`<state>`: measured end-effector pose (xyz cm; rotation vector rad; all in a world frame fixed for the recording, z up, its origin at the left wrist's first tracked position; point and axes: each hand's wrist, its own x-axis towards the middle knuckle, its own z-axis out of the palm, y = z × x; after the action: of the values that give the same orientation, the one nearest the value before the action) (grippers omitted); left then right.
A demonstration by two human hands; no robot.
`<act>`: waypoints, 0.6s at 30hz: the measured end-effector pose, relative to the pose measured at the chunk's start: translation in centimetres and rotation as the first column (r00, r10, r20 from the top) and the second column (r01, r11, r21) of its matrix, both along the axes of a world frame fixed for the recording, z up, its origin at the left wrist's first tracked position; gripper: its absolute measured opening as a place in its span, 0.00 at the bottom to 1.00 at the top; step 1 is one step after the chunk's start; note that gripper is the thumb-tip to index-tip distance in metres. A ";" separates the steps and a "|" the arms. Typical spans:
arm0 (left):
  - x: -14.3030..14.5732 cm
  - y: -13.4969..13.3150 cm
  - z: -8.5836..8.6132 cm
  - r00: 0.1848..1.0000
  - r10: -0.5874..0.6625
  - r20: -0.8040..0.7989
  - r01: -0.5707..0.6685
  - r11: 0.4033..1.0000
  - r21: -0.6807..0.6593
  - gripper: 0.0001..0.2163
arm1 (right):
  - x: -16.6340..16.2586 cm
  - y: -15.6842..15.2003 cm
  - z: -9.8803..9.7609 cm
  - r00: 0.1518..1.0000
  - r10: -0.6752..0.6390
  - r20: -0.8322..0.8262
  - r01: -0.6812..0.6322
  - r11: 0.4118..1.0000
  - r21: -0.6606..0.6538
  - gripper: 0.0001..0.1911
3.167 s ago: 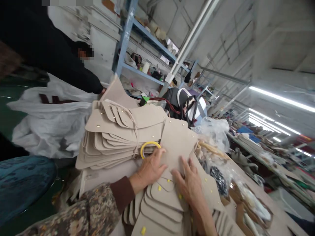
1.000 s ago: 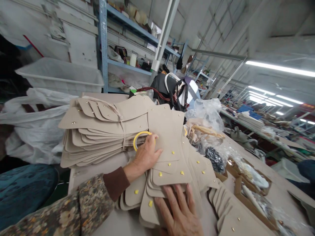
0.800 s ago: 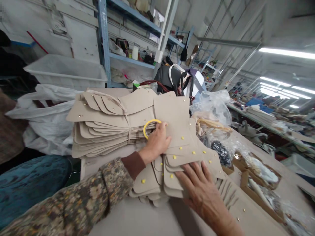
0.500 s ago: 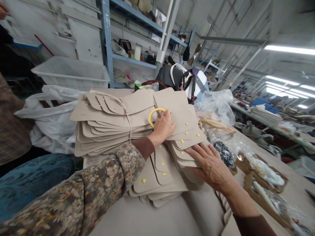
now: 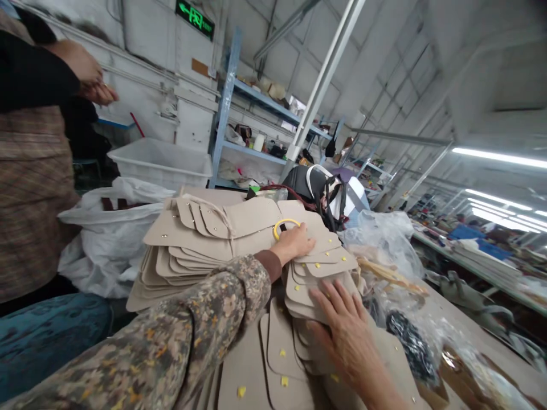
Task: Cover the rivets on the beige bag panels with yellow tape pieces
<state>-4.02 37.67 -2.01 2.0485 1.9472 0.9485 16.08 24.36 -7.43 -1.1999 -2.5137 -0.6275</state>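
My left hand rests on top of a stack of beige bag panels, its fingers curled at a thin yellow ring. The hand hides part of that ring. Spread across the lower edge of the right-hand beige panels is my right hand, fingers apart and holding nothing. Small yellow bits mark these panels. To the left lies a thick bundle of beige panels with metal studs, tied with a beige strip. More beige panels with yellow bits lie nearer me.
Clear plastic bags and a dark wrapped bundle lie to the right. A white sack and white bin stand left. Another person's hands show upper left. Behind are bags and a blue shelf.
The view has tilted up, bringing the exit sign and the other person's hands into sight. My right hand has slid toward me over the panels; my left hand stays by the yellow ring.
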 end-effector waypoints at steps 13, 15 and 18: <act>-4.9 -1.4 -0.5 1.000 -0.015 -0.021 0.018 0.984 0.179 0.19 | -4.8 -3.0 -2.1 0.996 0.035 -0.079 -0.031 0.998 0.055 0.22; -5.7 -1.9 -1.0 0.999 -0.035 0.019 0.031 0.981 0.189 0.18 | -5.0 -3.0 -2.2 0.996 0.035 -0.083 -0.030 0.998 0.062 0.22; -6.5 -2.6 -1.9 0.992 -0.092 0.083 0.072 0.975 0.211 0.17 | -4.7 -2.3 -2.7 0.997 0.055 -0.054 -0.048 0.991 0.123 0.22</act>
<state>-10.48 35.06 -3.88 2.1313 1.7683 1.2510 11.39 22.04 -10.12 -1.0907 -2.4135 -0.7124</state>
